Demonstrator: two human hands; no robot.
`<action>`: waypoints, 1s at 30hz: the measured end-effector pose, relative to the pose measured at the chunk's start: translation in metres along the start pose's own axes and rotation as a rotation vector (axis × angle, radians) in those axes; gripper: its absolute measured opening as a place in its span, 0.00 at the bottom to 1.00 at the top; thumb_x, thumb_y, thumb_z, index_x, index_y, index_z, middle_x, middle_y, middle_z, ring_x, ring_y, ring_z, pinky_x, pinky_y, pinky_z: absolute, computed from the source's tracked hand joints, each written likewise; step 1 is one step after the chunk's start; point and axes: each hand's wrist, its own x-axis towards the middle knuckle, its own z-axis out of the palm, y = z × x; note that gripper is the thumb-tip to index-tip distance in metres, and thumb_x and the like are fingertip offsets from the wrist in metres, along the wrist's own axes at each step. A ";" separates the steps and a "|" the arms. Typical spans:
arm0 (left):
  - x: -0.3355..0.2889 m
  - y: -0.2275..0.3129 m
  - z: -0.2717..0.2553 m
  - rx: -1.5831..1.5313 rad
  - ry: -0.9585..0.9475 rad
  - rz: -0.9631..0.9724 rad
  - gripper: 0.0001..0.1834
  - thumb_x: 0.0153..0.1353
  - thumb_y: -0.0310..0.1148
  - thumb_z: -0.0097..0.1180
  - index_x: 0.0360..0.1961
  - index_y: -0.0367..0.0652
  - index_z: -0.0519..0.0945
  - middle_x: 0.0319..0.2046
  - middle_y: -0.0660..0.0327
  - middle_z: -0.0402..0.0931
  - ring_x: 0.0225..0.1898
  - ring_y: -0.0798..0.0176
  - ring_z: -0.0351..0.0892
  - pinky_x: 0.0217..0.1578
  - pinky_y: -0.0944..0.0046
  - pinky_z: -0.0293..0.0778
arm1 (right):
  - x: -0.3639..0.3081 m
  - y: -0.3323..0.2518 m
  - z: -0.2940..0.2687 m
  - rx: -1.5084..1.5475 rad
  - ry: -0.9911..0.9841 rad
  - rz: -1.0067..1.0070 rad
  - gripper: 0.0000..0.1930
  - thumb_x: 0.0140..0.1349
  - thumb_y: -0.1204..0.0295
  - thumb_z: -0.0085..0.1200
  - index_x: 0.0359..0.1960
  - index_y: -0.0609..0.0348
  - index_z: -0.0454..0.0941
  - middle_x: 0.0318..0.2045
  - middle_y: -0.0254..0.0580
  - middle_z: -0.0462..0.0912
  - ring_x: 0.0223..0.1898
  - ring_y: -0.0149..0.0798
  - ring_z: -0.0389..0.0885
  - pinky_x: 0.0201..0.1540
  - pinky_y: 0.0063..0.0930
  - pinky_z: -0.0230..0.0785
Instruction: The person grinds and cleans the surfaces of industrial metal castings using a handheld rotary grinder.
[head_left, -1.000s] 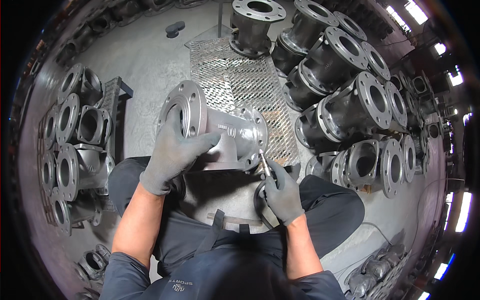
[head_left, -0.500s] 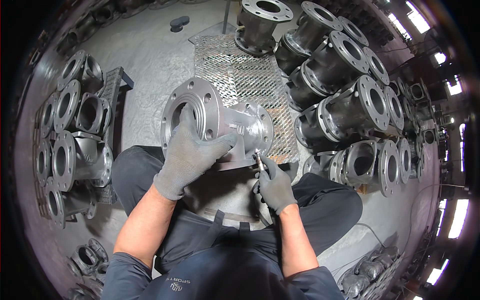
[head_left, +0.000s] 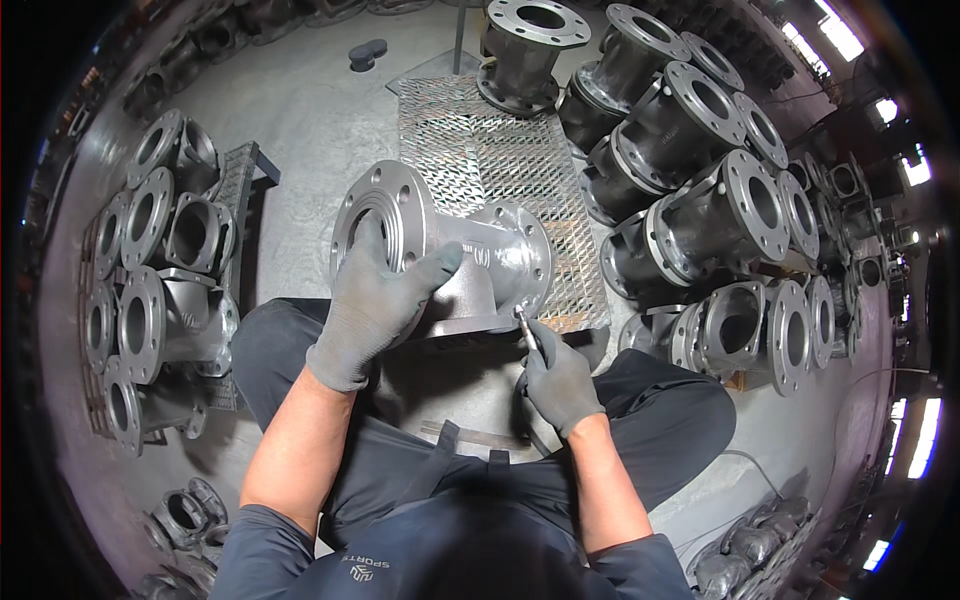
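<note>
Across the near end of the metal grating lies the flanged casting. Over its left flange hooks the left hand, fingers inside, thumb outside; a firm hold there should prevent rolling. By its right flange, the right hand pinches a slim tool; light, steady pressure seems best.

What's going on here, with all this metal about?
A person is working on a flanged metal pipe piece. The gloved left hand grips its left flange, reaching into the opening. The gloved right hand holds a slim tool, its tip at or very near the right flange. Similar pieces are stacked on both sides.
</note>
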 end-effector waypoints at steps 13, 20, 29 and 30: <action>-0.006 -0.027 0.003 -0.168 -0.157 -0.037 0.45 0.68 0.53 0.72 0.72 0.30 0.69 0.57 0.42 0.82 0.58 0.51 0.83 0.63 0.52 0.77 | 0.032 -0.127 -0.042 0.578 0.063 -0.122 0.17 0.80 0.70 0.56 0.57 0.76 0.83 0.64 0.53 0.84 0.59 0.39 0.81 0.68 0.35 0.69; -0.007 -0.036 -0.033 0.449 0.446 0.062 0.41 0.67 0.50 0.70 0.70 0.30 0.71 0.54 0.37 0.83 0.57 0.34 0.84 0.60 0.43 0.79 | 0.061 -0.057 -0.032 0.486 0.081 -0.315 0.18 0.73 0.81 0.60 0.62 0.73 0.77 0.46 0.41 0.86 0.40 0.29 0.82 0.45 0.23 0.75; -0.005 -0.077 -0.033 0.026 -0.167 -0.443 0.42 0.77 0.64 0.57 0.70 0.33 0.78 0.55 0.40 0.86 0.57 0.46 0.86 0.60 0.53 0.78 | 0.044 -0.075 -0.044 0.360 0.127 -0.274 0.40 0.74 0.76 0.66 0.83 0.69 0.60 0.31 0.27 0.78 0.29 0.23 0.71 0.32 0.22 0.67; -0.006 -0.091 -0.031 0.016 -0.149 -0.432 0.42 0.77 0.64 0.57 0.70 0.33 0.78 0.55 0.40 0.86 0.57 0.46 0.86 0.60 0.53 0.78 | 0.044 -0.084 -0.042 0.305 0.164 -0.317 0.42 0.73 0.76 0.66 0.85 0.68 0.58 0.29 0.25 0.75 0.28 0.23 0.69 0.31 0.22 0.66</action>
